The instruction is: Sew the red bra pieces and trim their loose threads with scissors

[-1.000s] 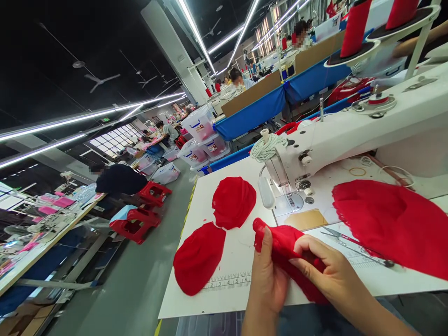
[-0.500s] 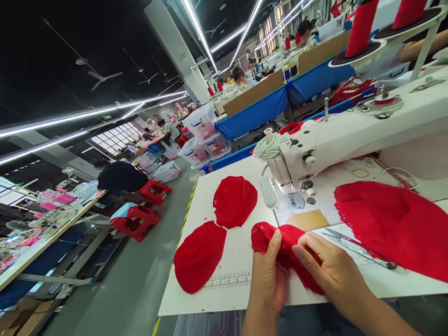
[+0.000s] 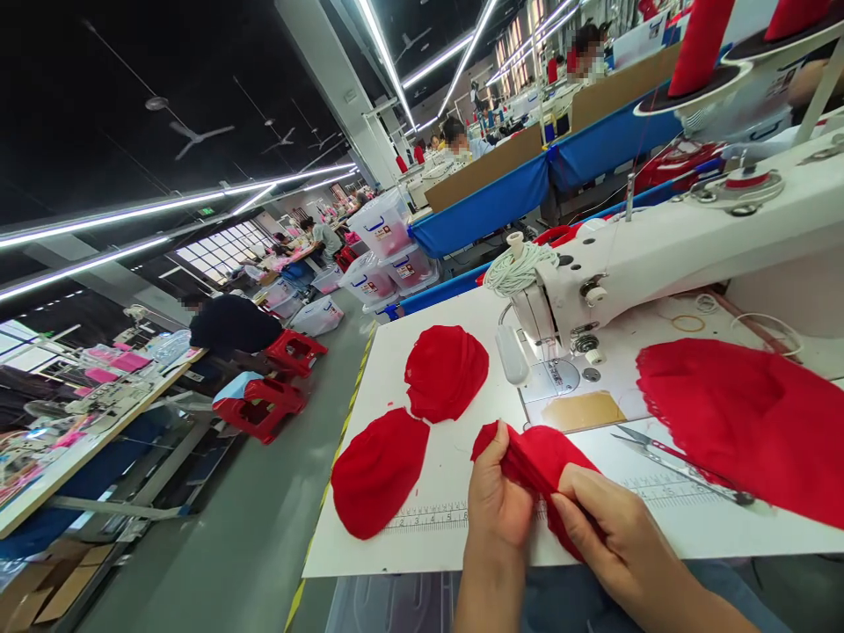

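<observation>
My left hand (image 3: 498,501) pinches the left end of a folded red fabric piece (image 3: 544,457) near the front edge of the white sewing table (image 3: 448,545). My right hand (image 3: 607,532) grips the same piece from the right, fingers pressed on its lower edge. Two stacks of round red fabric pieces lie to the left: one (image 3: 379,470) near the printed ruler, another (image 3: 447,372) farther back. The white sewing machine (image 3: 659,246) stands just behind my hands.
A large red fabric heap (image 3: 745,418) lies at the right, with scissors (image 3: 679,466) beside it. Red thread cones (image 3: 702,44) sit above the machine. Red stools (image 3: 264,400), plastic bins (image 3: 382,233) and seated people line the aisle at left.
My hands have shifted the folded red piece slightly, regripping it lower and closer together. The view has tilted a little. The stacks and heap have not moved.
</observation>
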